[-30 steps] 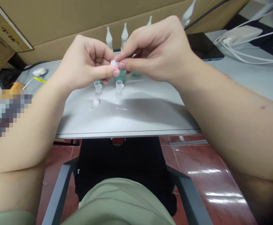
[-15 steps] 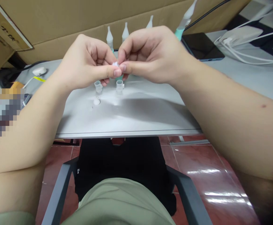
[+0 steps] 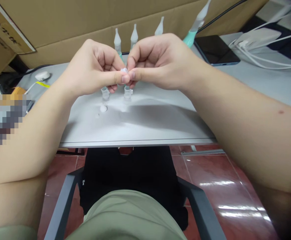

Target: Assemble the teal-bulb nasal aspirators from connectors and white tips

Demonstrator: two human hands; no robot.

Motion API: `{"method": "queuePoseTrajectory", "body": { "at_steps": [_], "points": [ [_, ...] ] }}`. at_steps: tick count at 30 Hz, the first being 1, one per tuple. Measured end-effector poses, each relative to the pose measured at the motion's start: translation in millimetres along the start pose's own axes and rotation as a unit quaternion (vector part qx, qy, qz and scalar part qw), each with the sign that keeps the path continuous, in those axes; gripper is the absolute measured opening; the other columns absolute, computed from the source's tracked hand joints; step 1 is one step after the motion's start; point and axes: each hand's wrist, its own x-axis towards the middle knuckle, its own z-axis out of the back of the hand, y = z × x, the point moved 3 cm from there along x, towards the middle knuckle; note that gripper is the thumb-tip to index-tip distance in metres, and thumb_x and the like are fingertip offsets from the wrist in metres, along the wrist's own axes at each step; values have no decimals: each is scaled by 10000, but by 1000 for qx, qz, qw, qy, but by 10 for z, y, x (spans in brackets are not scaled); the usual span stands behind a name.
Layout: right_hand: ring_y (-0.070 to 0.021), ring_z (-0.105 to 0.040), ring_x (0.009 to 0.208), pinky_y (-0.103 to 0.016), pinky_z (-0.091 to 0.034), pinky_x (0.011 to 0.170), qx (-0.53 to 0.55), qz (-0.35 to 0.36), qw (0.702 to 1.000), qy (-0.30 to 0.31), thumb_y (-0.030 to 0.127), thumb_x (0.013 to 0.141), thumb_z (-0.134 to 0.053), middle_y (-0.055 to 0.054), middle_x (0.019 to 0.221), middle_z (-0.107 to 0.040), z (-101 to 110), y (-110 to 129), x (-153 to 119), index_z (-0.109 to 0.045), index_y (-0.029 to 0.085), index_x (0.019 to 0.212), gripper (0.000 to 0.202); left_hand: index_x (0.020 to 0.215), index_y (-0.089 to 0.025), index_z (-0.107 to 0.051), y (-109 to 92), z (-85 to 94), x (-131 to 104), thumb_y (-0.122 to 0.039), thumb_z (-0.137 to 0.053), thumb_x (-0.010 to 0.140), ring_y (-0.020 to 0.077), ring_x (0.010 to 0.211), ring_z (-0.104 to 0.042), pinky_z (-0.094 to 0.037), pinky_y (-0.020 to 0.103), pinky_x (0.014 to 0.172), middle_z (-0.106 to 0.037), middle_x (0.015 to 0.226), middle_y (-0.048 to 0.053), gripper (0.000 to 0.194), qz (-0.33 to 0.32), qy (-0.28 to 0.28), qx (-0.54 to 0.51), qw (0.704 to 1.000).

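Note:
My left hand [image 3: 102, 68] and my right hand [image 3: 155, 63] meet above the desk. Between their thumbs and forefingers they pinch a small white piece [image 3: 124, 70], mostly covered by the fingertips, so its kind is unclear. Under the fingers stand two small clear plastic cups, a left one [image 3: 105, 93] and a right one [image 3: 128, 93], each with a short side stub. A small white round piece [image 3: 103, 108] lies in front of the left cup. Behind my hands, several pointed white-tipped bottles [image 3: 117, 43] stand in a row, partly hidden; the rightmost bottle [image 3: 190, 37] shows a teal lower part.
The grey desk [image 3: 145, 128] ends at a front edge close to my lap. A dark phone [image 3: 216, 50] lies at the back right beside white cables [image 3: 257, 60]. A white plug-like piece [image 3: 42, 76] is at the left. Cardboard [image 3: 85, 20] walls the back.
Both hands have dipped slightly, carrying the small white piece down with them and covering more of the cups' rims. The pinch stays the same.

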Motion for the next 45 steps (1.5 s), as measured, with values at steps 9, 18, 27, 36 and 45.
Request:
{"method": "queuePoseTrajectory", "body": {
  "at_steps": [9,18,27,36,45],
  "points": [
    [-27,-866,833,-82,-728,803,-23,138,989,-48,19,1054,-1007,119,979,-946,34,-5,16,-1039,322,1081,306,832,-280,-916,59,32,48,-593,-1184,947,191,675,-728,-560,415,697,-875,852,27,428,-30,-11,-32,999],
    [-46,-914,857,-107,-753,803,2,81,996,-46,-70,1059,-995,117,927,-899,-19,-16,34,-908,214,1016,300,868,-294,-934,174,45,59,-614,-1185,952,188,658,-718,-523,398,667,-862,830,41,414,-62,-13,-41,997],
    [-61,-943,931,-108,-751,835,2,38,999,-27,-84,1126,-912,91,966,-903,-54,-24,34,-774,173,1029,308,818,-261,-955,98,33,33,-437,-1222,890,203,668,-753,-572,393,692,-843,784,35,328,-14,-19,-52,998],
    [-53,-909,915,-110,-730,834,-17,33,999,-31,0,1194,-912,81,988,-896,-67,-67,26,-733,179,1082,277,756,-252,-918,10,17,55,-399,-1218,842,161,659,-742,-580,348,689,-821,751,1,345,18,-20,-54,998],
    [-56,-894,848,-116,-728,795,62,114,991,-35,-192,1129,-735,77,916,-855,-95,-103,65,-732,213,1037,415,1166,-365,-979,104,-86,1,-996,-1071,851,407,1229,-839,-674,646,1101,-866,852,59,711,41,43,-98,993]
  ]
}}
